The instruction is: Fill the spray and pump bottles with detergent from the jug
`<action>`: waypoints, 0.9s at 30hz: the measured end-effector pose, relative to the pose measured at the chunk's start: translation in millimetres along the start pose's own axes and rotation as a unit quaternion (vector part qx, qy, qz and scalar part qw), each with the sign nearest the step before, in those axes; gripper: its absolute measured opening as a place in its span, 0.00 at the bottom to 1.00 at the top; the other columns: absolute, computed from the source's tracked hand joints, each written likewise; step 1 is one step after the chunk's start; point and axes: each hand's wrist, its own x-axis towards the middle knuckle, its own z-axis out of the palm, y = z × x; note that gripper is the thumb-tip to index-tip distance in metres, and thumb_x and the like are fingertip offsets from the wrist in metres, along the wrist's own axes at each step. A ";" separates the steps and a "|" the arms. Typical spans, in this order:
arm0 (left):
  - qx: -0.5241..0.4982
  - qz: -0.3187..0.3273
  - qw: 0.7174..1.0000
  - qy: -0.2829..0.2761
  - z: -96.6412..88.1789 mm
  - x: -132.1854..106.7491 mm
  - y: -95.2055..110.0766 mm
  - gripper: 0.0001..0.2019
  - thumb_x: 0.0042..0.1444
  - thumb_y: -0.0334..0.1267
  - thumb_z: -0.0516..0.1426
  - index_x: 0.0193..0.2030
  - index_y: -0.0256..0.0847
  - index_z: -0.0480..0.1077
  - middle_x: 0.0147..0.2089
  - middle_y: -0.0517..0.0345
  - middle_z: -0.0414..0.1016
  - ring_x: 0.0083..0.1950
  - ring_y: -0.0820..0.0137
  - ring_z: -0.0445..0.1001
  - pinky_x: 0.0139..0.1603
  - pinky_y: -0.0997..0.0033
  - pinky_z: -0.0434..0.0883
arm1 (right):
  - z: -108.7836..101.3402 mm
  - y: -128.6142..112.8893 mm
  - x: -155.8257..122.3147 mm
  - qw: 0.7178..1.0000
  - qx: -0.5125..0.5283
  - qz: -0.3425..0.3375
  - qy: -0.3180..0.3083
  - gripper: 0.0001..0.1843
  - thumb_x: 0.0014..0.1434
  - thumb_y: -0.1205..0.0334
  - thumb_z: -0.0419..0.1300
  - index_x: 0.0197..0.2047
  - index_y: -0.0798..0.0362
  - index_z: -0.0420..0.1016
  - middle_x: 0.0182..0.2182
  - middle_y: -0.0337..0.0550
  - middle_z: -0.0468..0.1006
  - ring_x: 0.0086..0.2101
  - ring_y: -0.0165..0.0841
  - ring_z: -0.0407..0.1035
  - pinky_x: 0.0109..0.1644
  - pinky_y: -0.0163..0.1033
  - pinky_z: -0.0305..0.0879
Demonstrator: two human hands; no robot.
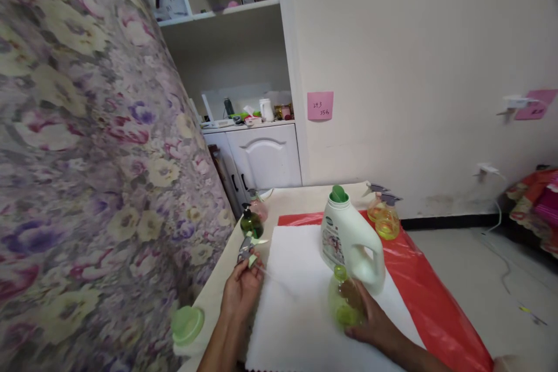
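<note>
My left hand (244,285) is closed around a spray nozzle (247,251), whose thin clear dip tube trails to the right over the white sheet. My right hand (370,317) grips a small yellow-green see-through bottle (344,301) from its right side. The bottle's neck is uncovered, and some liquid seems to sit low inside. Just behind it stands a big pale green detergent jug (360,238) with a handle and a green spout at its open mouth.
A green cap (187,324) lies at the table's left corner. A dark green pump bottle (251,222) and a pink one (258,208) stand back left. Yellow spray bottles (387,224) stand back right on red plastic (429,285). A floral curtain (108,157) hangs at left.
</note>
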 end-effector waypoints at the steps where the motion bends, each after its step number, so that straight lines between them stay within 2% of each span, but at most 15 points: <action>1: 0.004 -0.011 1.000 0.003 -5.2 2.0 -3.6 0.15 0.56 0.23 0.50 0.45 0.35 0.74 0.32 0.51 0.80 0.31 0.69 0.79 0.32 0.72 0.78 | 4.4 -1.6 5.0 1.000 -0.003 -0.005 0.012 0.54 0.40 0.51 0.72 0.66 0.48 0.51 0.62 0.55 0.64 0.63 0.51 0.56 0.66 0.57 0.51; 7: 0.045 -0.083 0.996 0.008 -25.6 1.7 -24.1 0.14 0.53 0.24 0.53 0.45 0.33 0.73 0.31 0.50 0.80 0.24 0.71 0.76 0.27 0.72 0.76 | 51.4 -8.2 48.4 0.993 -0.061 -0.039 0.090 0.49 0.41 0.60 0.71 0.64 0.46 0.55 0.61 0.51 0.67 0.60 0.49 0.60 0.65 0.56 0.54; 12: 0.074 -0.105 0.992 0.011 -33.4 3.6 -31.7 0.12 0.53 0.26 0.54 0.44 0.35 0.73 0.28 0.54 0.78 0.21 0.76 0.71 0.22 0.77 0.71 | 81.9 5.7 64.9 0.987 -0.114 -0.029 0.108 0.49 0.39 0.64 0.71 0.62 0.47 0.55 0.59 0.49 0.68 0.59 0.46 0.62 0.64 0.53 0.55; 17: 0.111 -0.080 0.990 0.015 -39.1 9.1 -40.9 0.07 0.54 0.29 0.57 0.39 0.35 0.73 0.26 0.57 0.76 0.20 0.79 0.68 0.20 0.81 0.67 | 86.3 16.2 62.3 0.984 -0.132 -0.025 0.117 0.50 0.41 0.63 0.70 0.65 0.46 0.51 0.62 0.50 0.66 0.62 0.45 0.59 0.67 0.53 0.52; 19: 0.135 -0.064 0.989 0.017 -41.7 10.4 -44.2 0.03 0.51 0.30 0.60 0.34 0.36 0.73 0.26 0.59 0.75 0.20 0.80 0.67 0.20 0.82 0.65 | 86.2 16.5 60.5 0.983 -0.137 -0.030 0.122 0.53 0.40 0.63 0.71 0.66 0.47 0.49 0.64 0.51 0.62 0.64 0.45 0.55 0.68 0.53 0.48; 22: 0.184 -0.054 0.981 0.016 -45.8 11.6 -48.6 0.05 0.46 0.29 0.64 0.29 0.36 0.72 0.26 0.61 0.74 0.19 0.81 0.66 0.20 0.82 0.64 | 85.1 14.0 51.3 0.982 -0.130 -0.042 0.132 0.56 0.38 0.63 0.73 0.66 0.47 0.48 0.67 0.52 0.56 0.66 0.46 0.51 0.70 0.53 0.45; 24: 0.224 -0.054 0.973 0.013 -47.6 13.5 -51.5 0.07 0.43 0.31 0.65 0.28 0.36 0.71 0.26 0.61 0.75 0.20 0.80 0.68 0.22 0.80 0.65 | 82.1 10.6 38.3 0.982 -0.110 -0.042 0.147 0.52 0.41 0.61 0.71 0.65 0.47 0.50 0.66 0.52 0.58 0.64 0.45 0.54 0.68 0.53 0.51; 27: 0.296 -0.045 0.954 0.016 -47.7 19.0 -55.3 0.09 0.41 0.36 0.66 0.27 0.37 0.70 0.27 0.58 0.77 0.20 0.77 0.70 0.21 0.78 0.65 | 73.2 2.8 12.5 0.981 -0.082 -0.022 0.173 0.37 0.51 0.58 0.66 0.62 0.47 0.57 0.62 0.52 0.66 0.60 0.44 0.62 0.62 0.52 0.62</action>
